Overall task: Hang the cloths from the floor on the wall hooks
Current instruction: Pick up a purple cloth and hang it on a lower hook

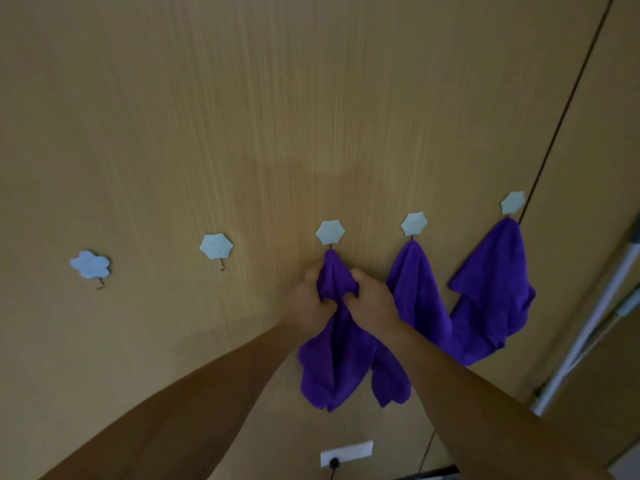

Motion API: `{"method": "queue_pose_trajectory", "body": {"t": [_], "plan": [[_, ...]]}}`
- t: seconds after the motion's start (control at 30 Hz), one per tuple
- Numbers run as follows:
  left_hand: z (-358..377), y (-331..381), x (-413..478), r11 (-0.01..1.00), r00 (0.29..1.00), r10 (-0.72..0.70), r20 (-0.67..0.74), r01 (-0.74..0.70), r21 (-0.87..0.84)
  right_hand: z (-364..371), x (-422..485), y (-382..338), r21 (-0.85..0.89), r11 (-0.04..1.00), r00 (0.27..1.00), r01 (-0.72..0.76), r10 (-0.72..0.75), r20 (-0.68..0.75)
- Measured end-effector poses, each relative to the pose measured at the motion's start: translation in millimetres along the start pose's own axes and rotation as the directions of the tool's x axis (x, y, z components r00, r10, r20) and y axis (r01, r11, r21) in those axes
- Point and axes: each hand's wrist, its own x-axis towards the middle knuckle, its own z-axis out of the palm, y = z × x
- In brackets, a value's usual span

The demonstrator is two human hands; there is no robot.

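Several pale blue flower-shaped hooks sit in a row on the wooden wall. A purple cloth [334,362] hangs with its top at the middle hook [330,232]. My left hand [308,299] grips its upper part from the left and my right hand [372,299] grips it from the right, both just below the hook. Two more purple cloths hang to the right: one [417,289] from the fourth hook [413,224] and one [493,289] from the far right hook [512,202]. The two left hooks [216,246] [90,265] are bare.
A white wall socket [346,452] with a black plug in it sits low on the wall below the held cloth. A dark seam [568,109] runs up the panel at right. White metal poles [595,320] lean at the far right.
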Motion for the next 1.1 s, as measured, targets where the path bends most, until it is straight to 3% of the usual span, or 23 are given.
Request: {"method": "queue_pose_trajectory", "body": {"t": [0.17, 0.3, 0.43, 0.6, 0.7, 0.8, 0.97, 1.1], "plan": [[-7, -11, 2, 0.986, 0.981, -0.167, 0.099, 0.167, 0.015, 1, 6, 2, 0.049, 0.998, 0.998, -0.048, 0.046, 0.042], [-10, -11, 5, 0.971, 0.979, -0.167, 0.116, 0.143, 0.19, 9, 5, 3, -0.18, 0.982, 0.997, -0.063, 0.069, 0.031], [-8, -11, -1, 0.944, 0.987, -0.137, 0.086, 0.103, 0.314, 15, -1, 8, -0.456, 0.889, 0.999, -0.042, 0.025, -0.045], [-8, -2, -3, 0.96, 0.994, -0.016, -0.11, 0.046, 0.277, 12, -13, 11, -0.309, 0.951, 0.961, 0.036, -0.118, -0.25], [-3, 0, -1, 0.95, 0.999, -0.038, -0.035, 0.047, 0.309, 12, -12, 13, -0.141, 0.99, 0.999, -0.016, 0.009, -0.05], [3, -4, -4, 0.94, 0.995, -0.096, 0.023, 0.083, 0.332, 16, -17, 18, -0.194, 0.978, 0.987, -0.081, 0.106, 0.119], [2, -18, -7, 0.931, 0.985, -0.153, 0.077, 0.117, 0.345, 12, -26, 21, -0.254, 0.961, 0.964, -0.112, 0.167, 0.208], [-1, -12, -8, 0.938, 0.999, -0.051, -0.015, 0.054, 0.342, 5, -35, 13, -0.252, 0.966, 0.992, -0.06, 0.087, 0.094]]}}
